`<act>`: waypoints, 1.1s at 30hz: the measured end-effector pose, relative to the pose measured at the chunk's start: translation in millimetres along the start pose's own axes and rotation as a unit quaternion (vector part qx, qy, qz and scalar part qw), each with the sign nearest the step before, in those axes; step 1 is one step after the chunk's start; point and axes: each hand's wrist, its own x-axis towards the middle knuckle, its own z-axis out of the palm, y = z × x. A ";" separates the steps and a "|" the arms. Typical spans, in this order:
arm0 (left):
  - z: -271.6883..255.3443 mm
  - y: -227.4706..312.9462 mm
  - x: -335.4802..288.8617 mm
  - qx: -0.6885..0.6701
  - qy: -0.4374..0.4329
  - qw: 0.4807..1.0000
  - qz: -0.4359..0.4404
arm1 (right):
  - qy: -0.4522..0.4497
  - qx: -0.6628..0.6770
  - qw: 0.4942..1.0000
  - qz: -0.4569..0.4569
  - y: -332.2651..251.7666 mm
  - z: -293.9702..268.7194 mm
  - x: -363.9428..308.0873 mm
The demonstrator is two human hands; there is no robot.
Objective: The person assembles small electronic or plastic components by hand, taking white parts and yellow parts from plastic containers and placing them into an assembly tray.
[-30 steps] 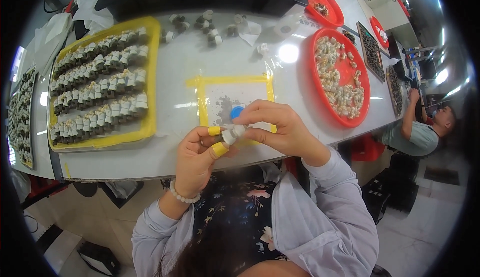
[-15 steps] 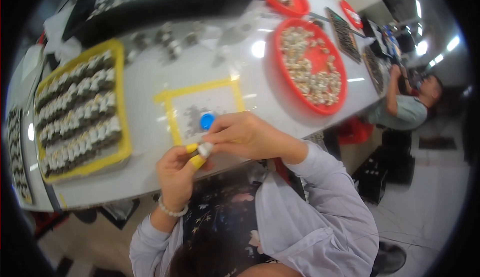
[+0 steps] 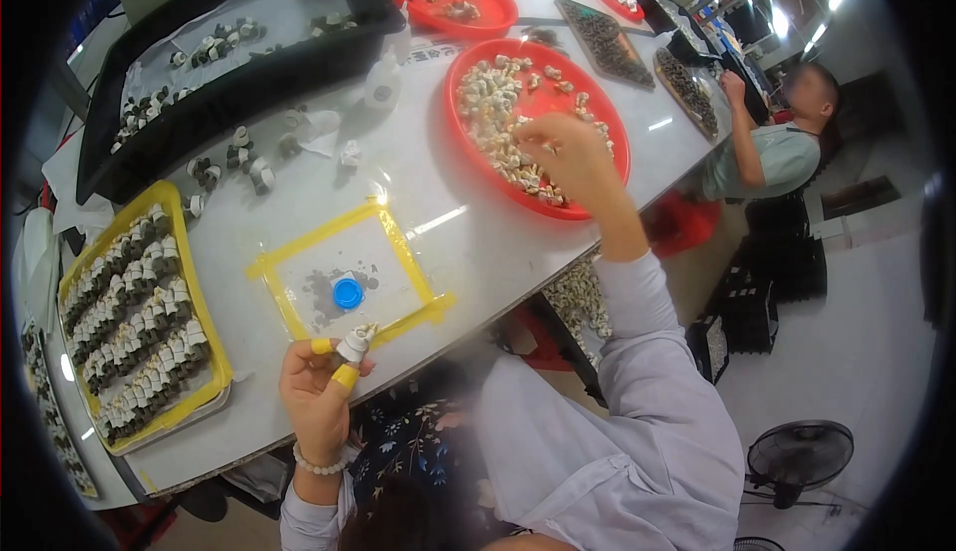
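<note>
My left hand, with yellow wraps on thumb and finger, pinches a small white and dark figurine upright near the table's front edge. Just beyond it, a blue cap lies on a pad framed with yellow tape. My right hand is over a round red tray of small white pieces. Its fingers are bent and drawn together among the pieces; whether anything is between them is hidden.
A yellow-rimmed tray with rows of figurines stands at left. Behind are a black bin, loose figurines, a white squeeze bottle and another red tray. A co-worker sits at right; a fan stands on the floor.
My right hand has left the figurine in my left hand and moved right and away to the red tray. My left hand still holds the figurine. The whole view has turned.
</note>
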 end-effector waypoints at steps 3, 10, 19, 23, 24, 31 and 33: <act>0.6 0.0 0.5 0.003 0.015 1.000 -0.002 | -0.024 -0.069 0.996 0.054 30.9 -2.0 11.6; -29.3 9.8 -12.3 -0.024 -0.017 0.999 0.019 | -0.034 -0.170 0.983 0.060 45.6 17.6 18.6; -145.6 152.5 -43.3 0.382 0.358 0.796 0.304 | -0.120 0.336 0.934 -0.025 -31.7 62.7 -21.6; -226.2 201.5 -41.9 0.459 0.442 0.714 0.292 | -0.144 0.294 0.944 -0.037 -65.8 87.1 -26.7; -233.7 210.3 -37.9 0.532 0.458 0.662 0.262 | -0.133 0.236 0.960 -0.069 -70.4 89.8 -27.0; -274.9 222.9 -14.4 0.720 0.433 0.516 0.167 | -0.060 0.136 0.979 -0.140 -74.7 96.2 -34.7; -279.4 222.5 -11.7 0.732 0.426 0.511 0.148 | -0.057 0.130 0.981 -0.130 -74.0 95.0 -38.3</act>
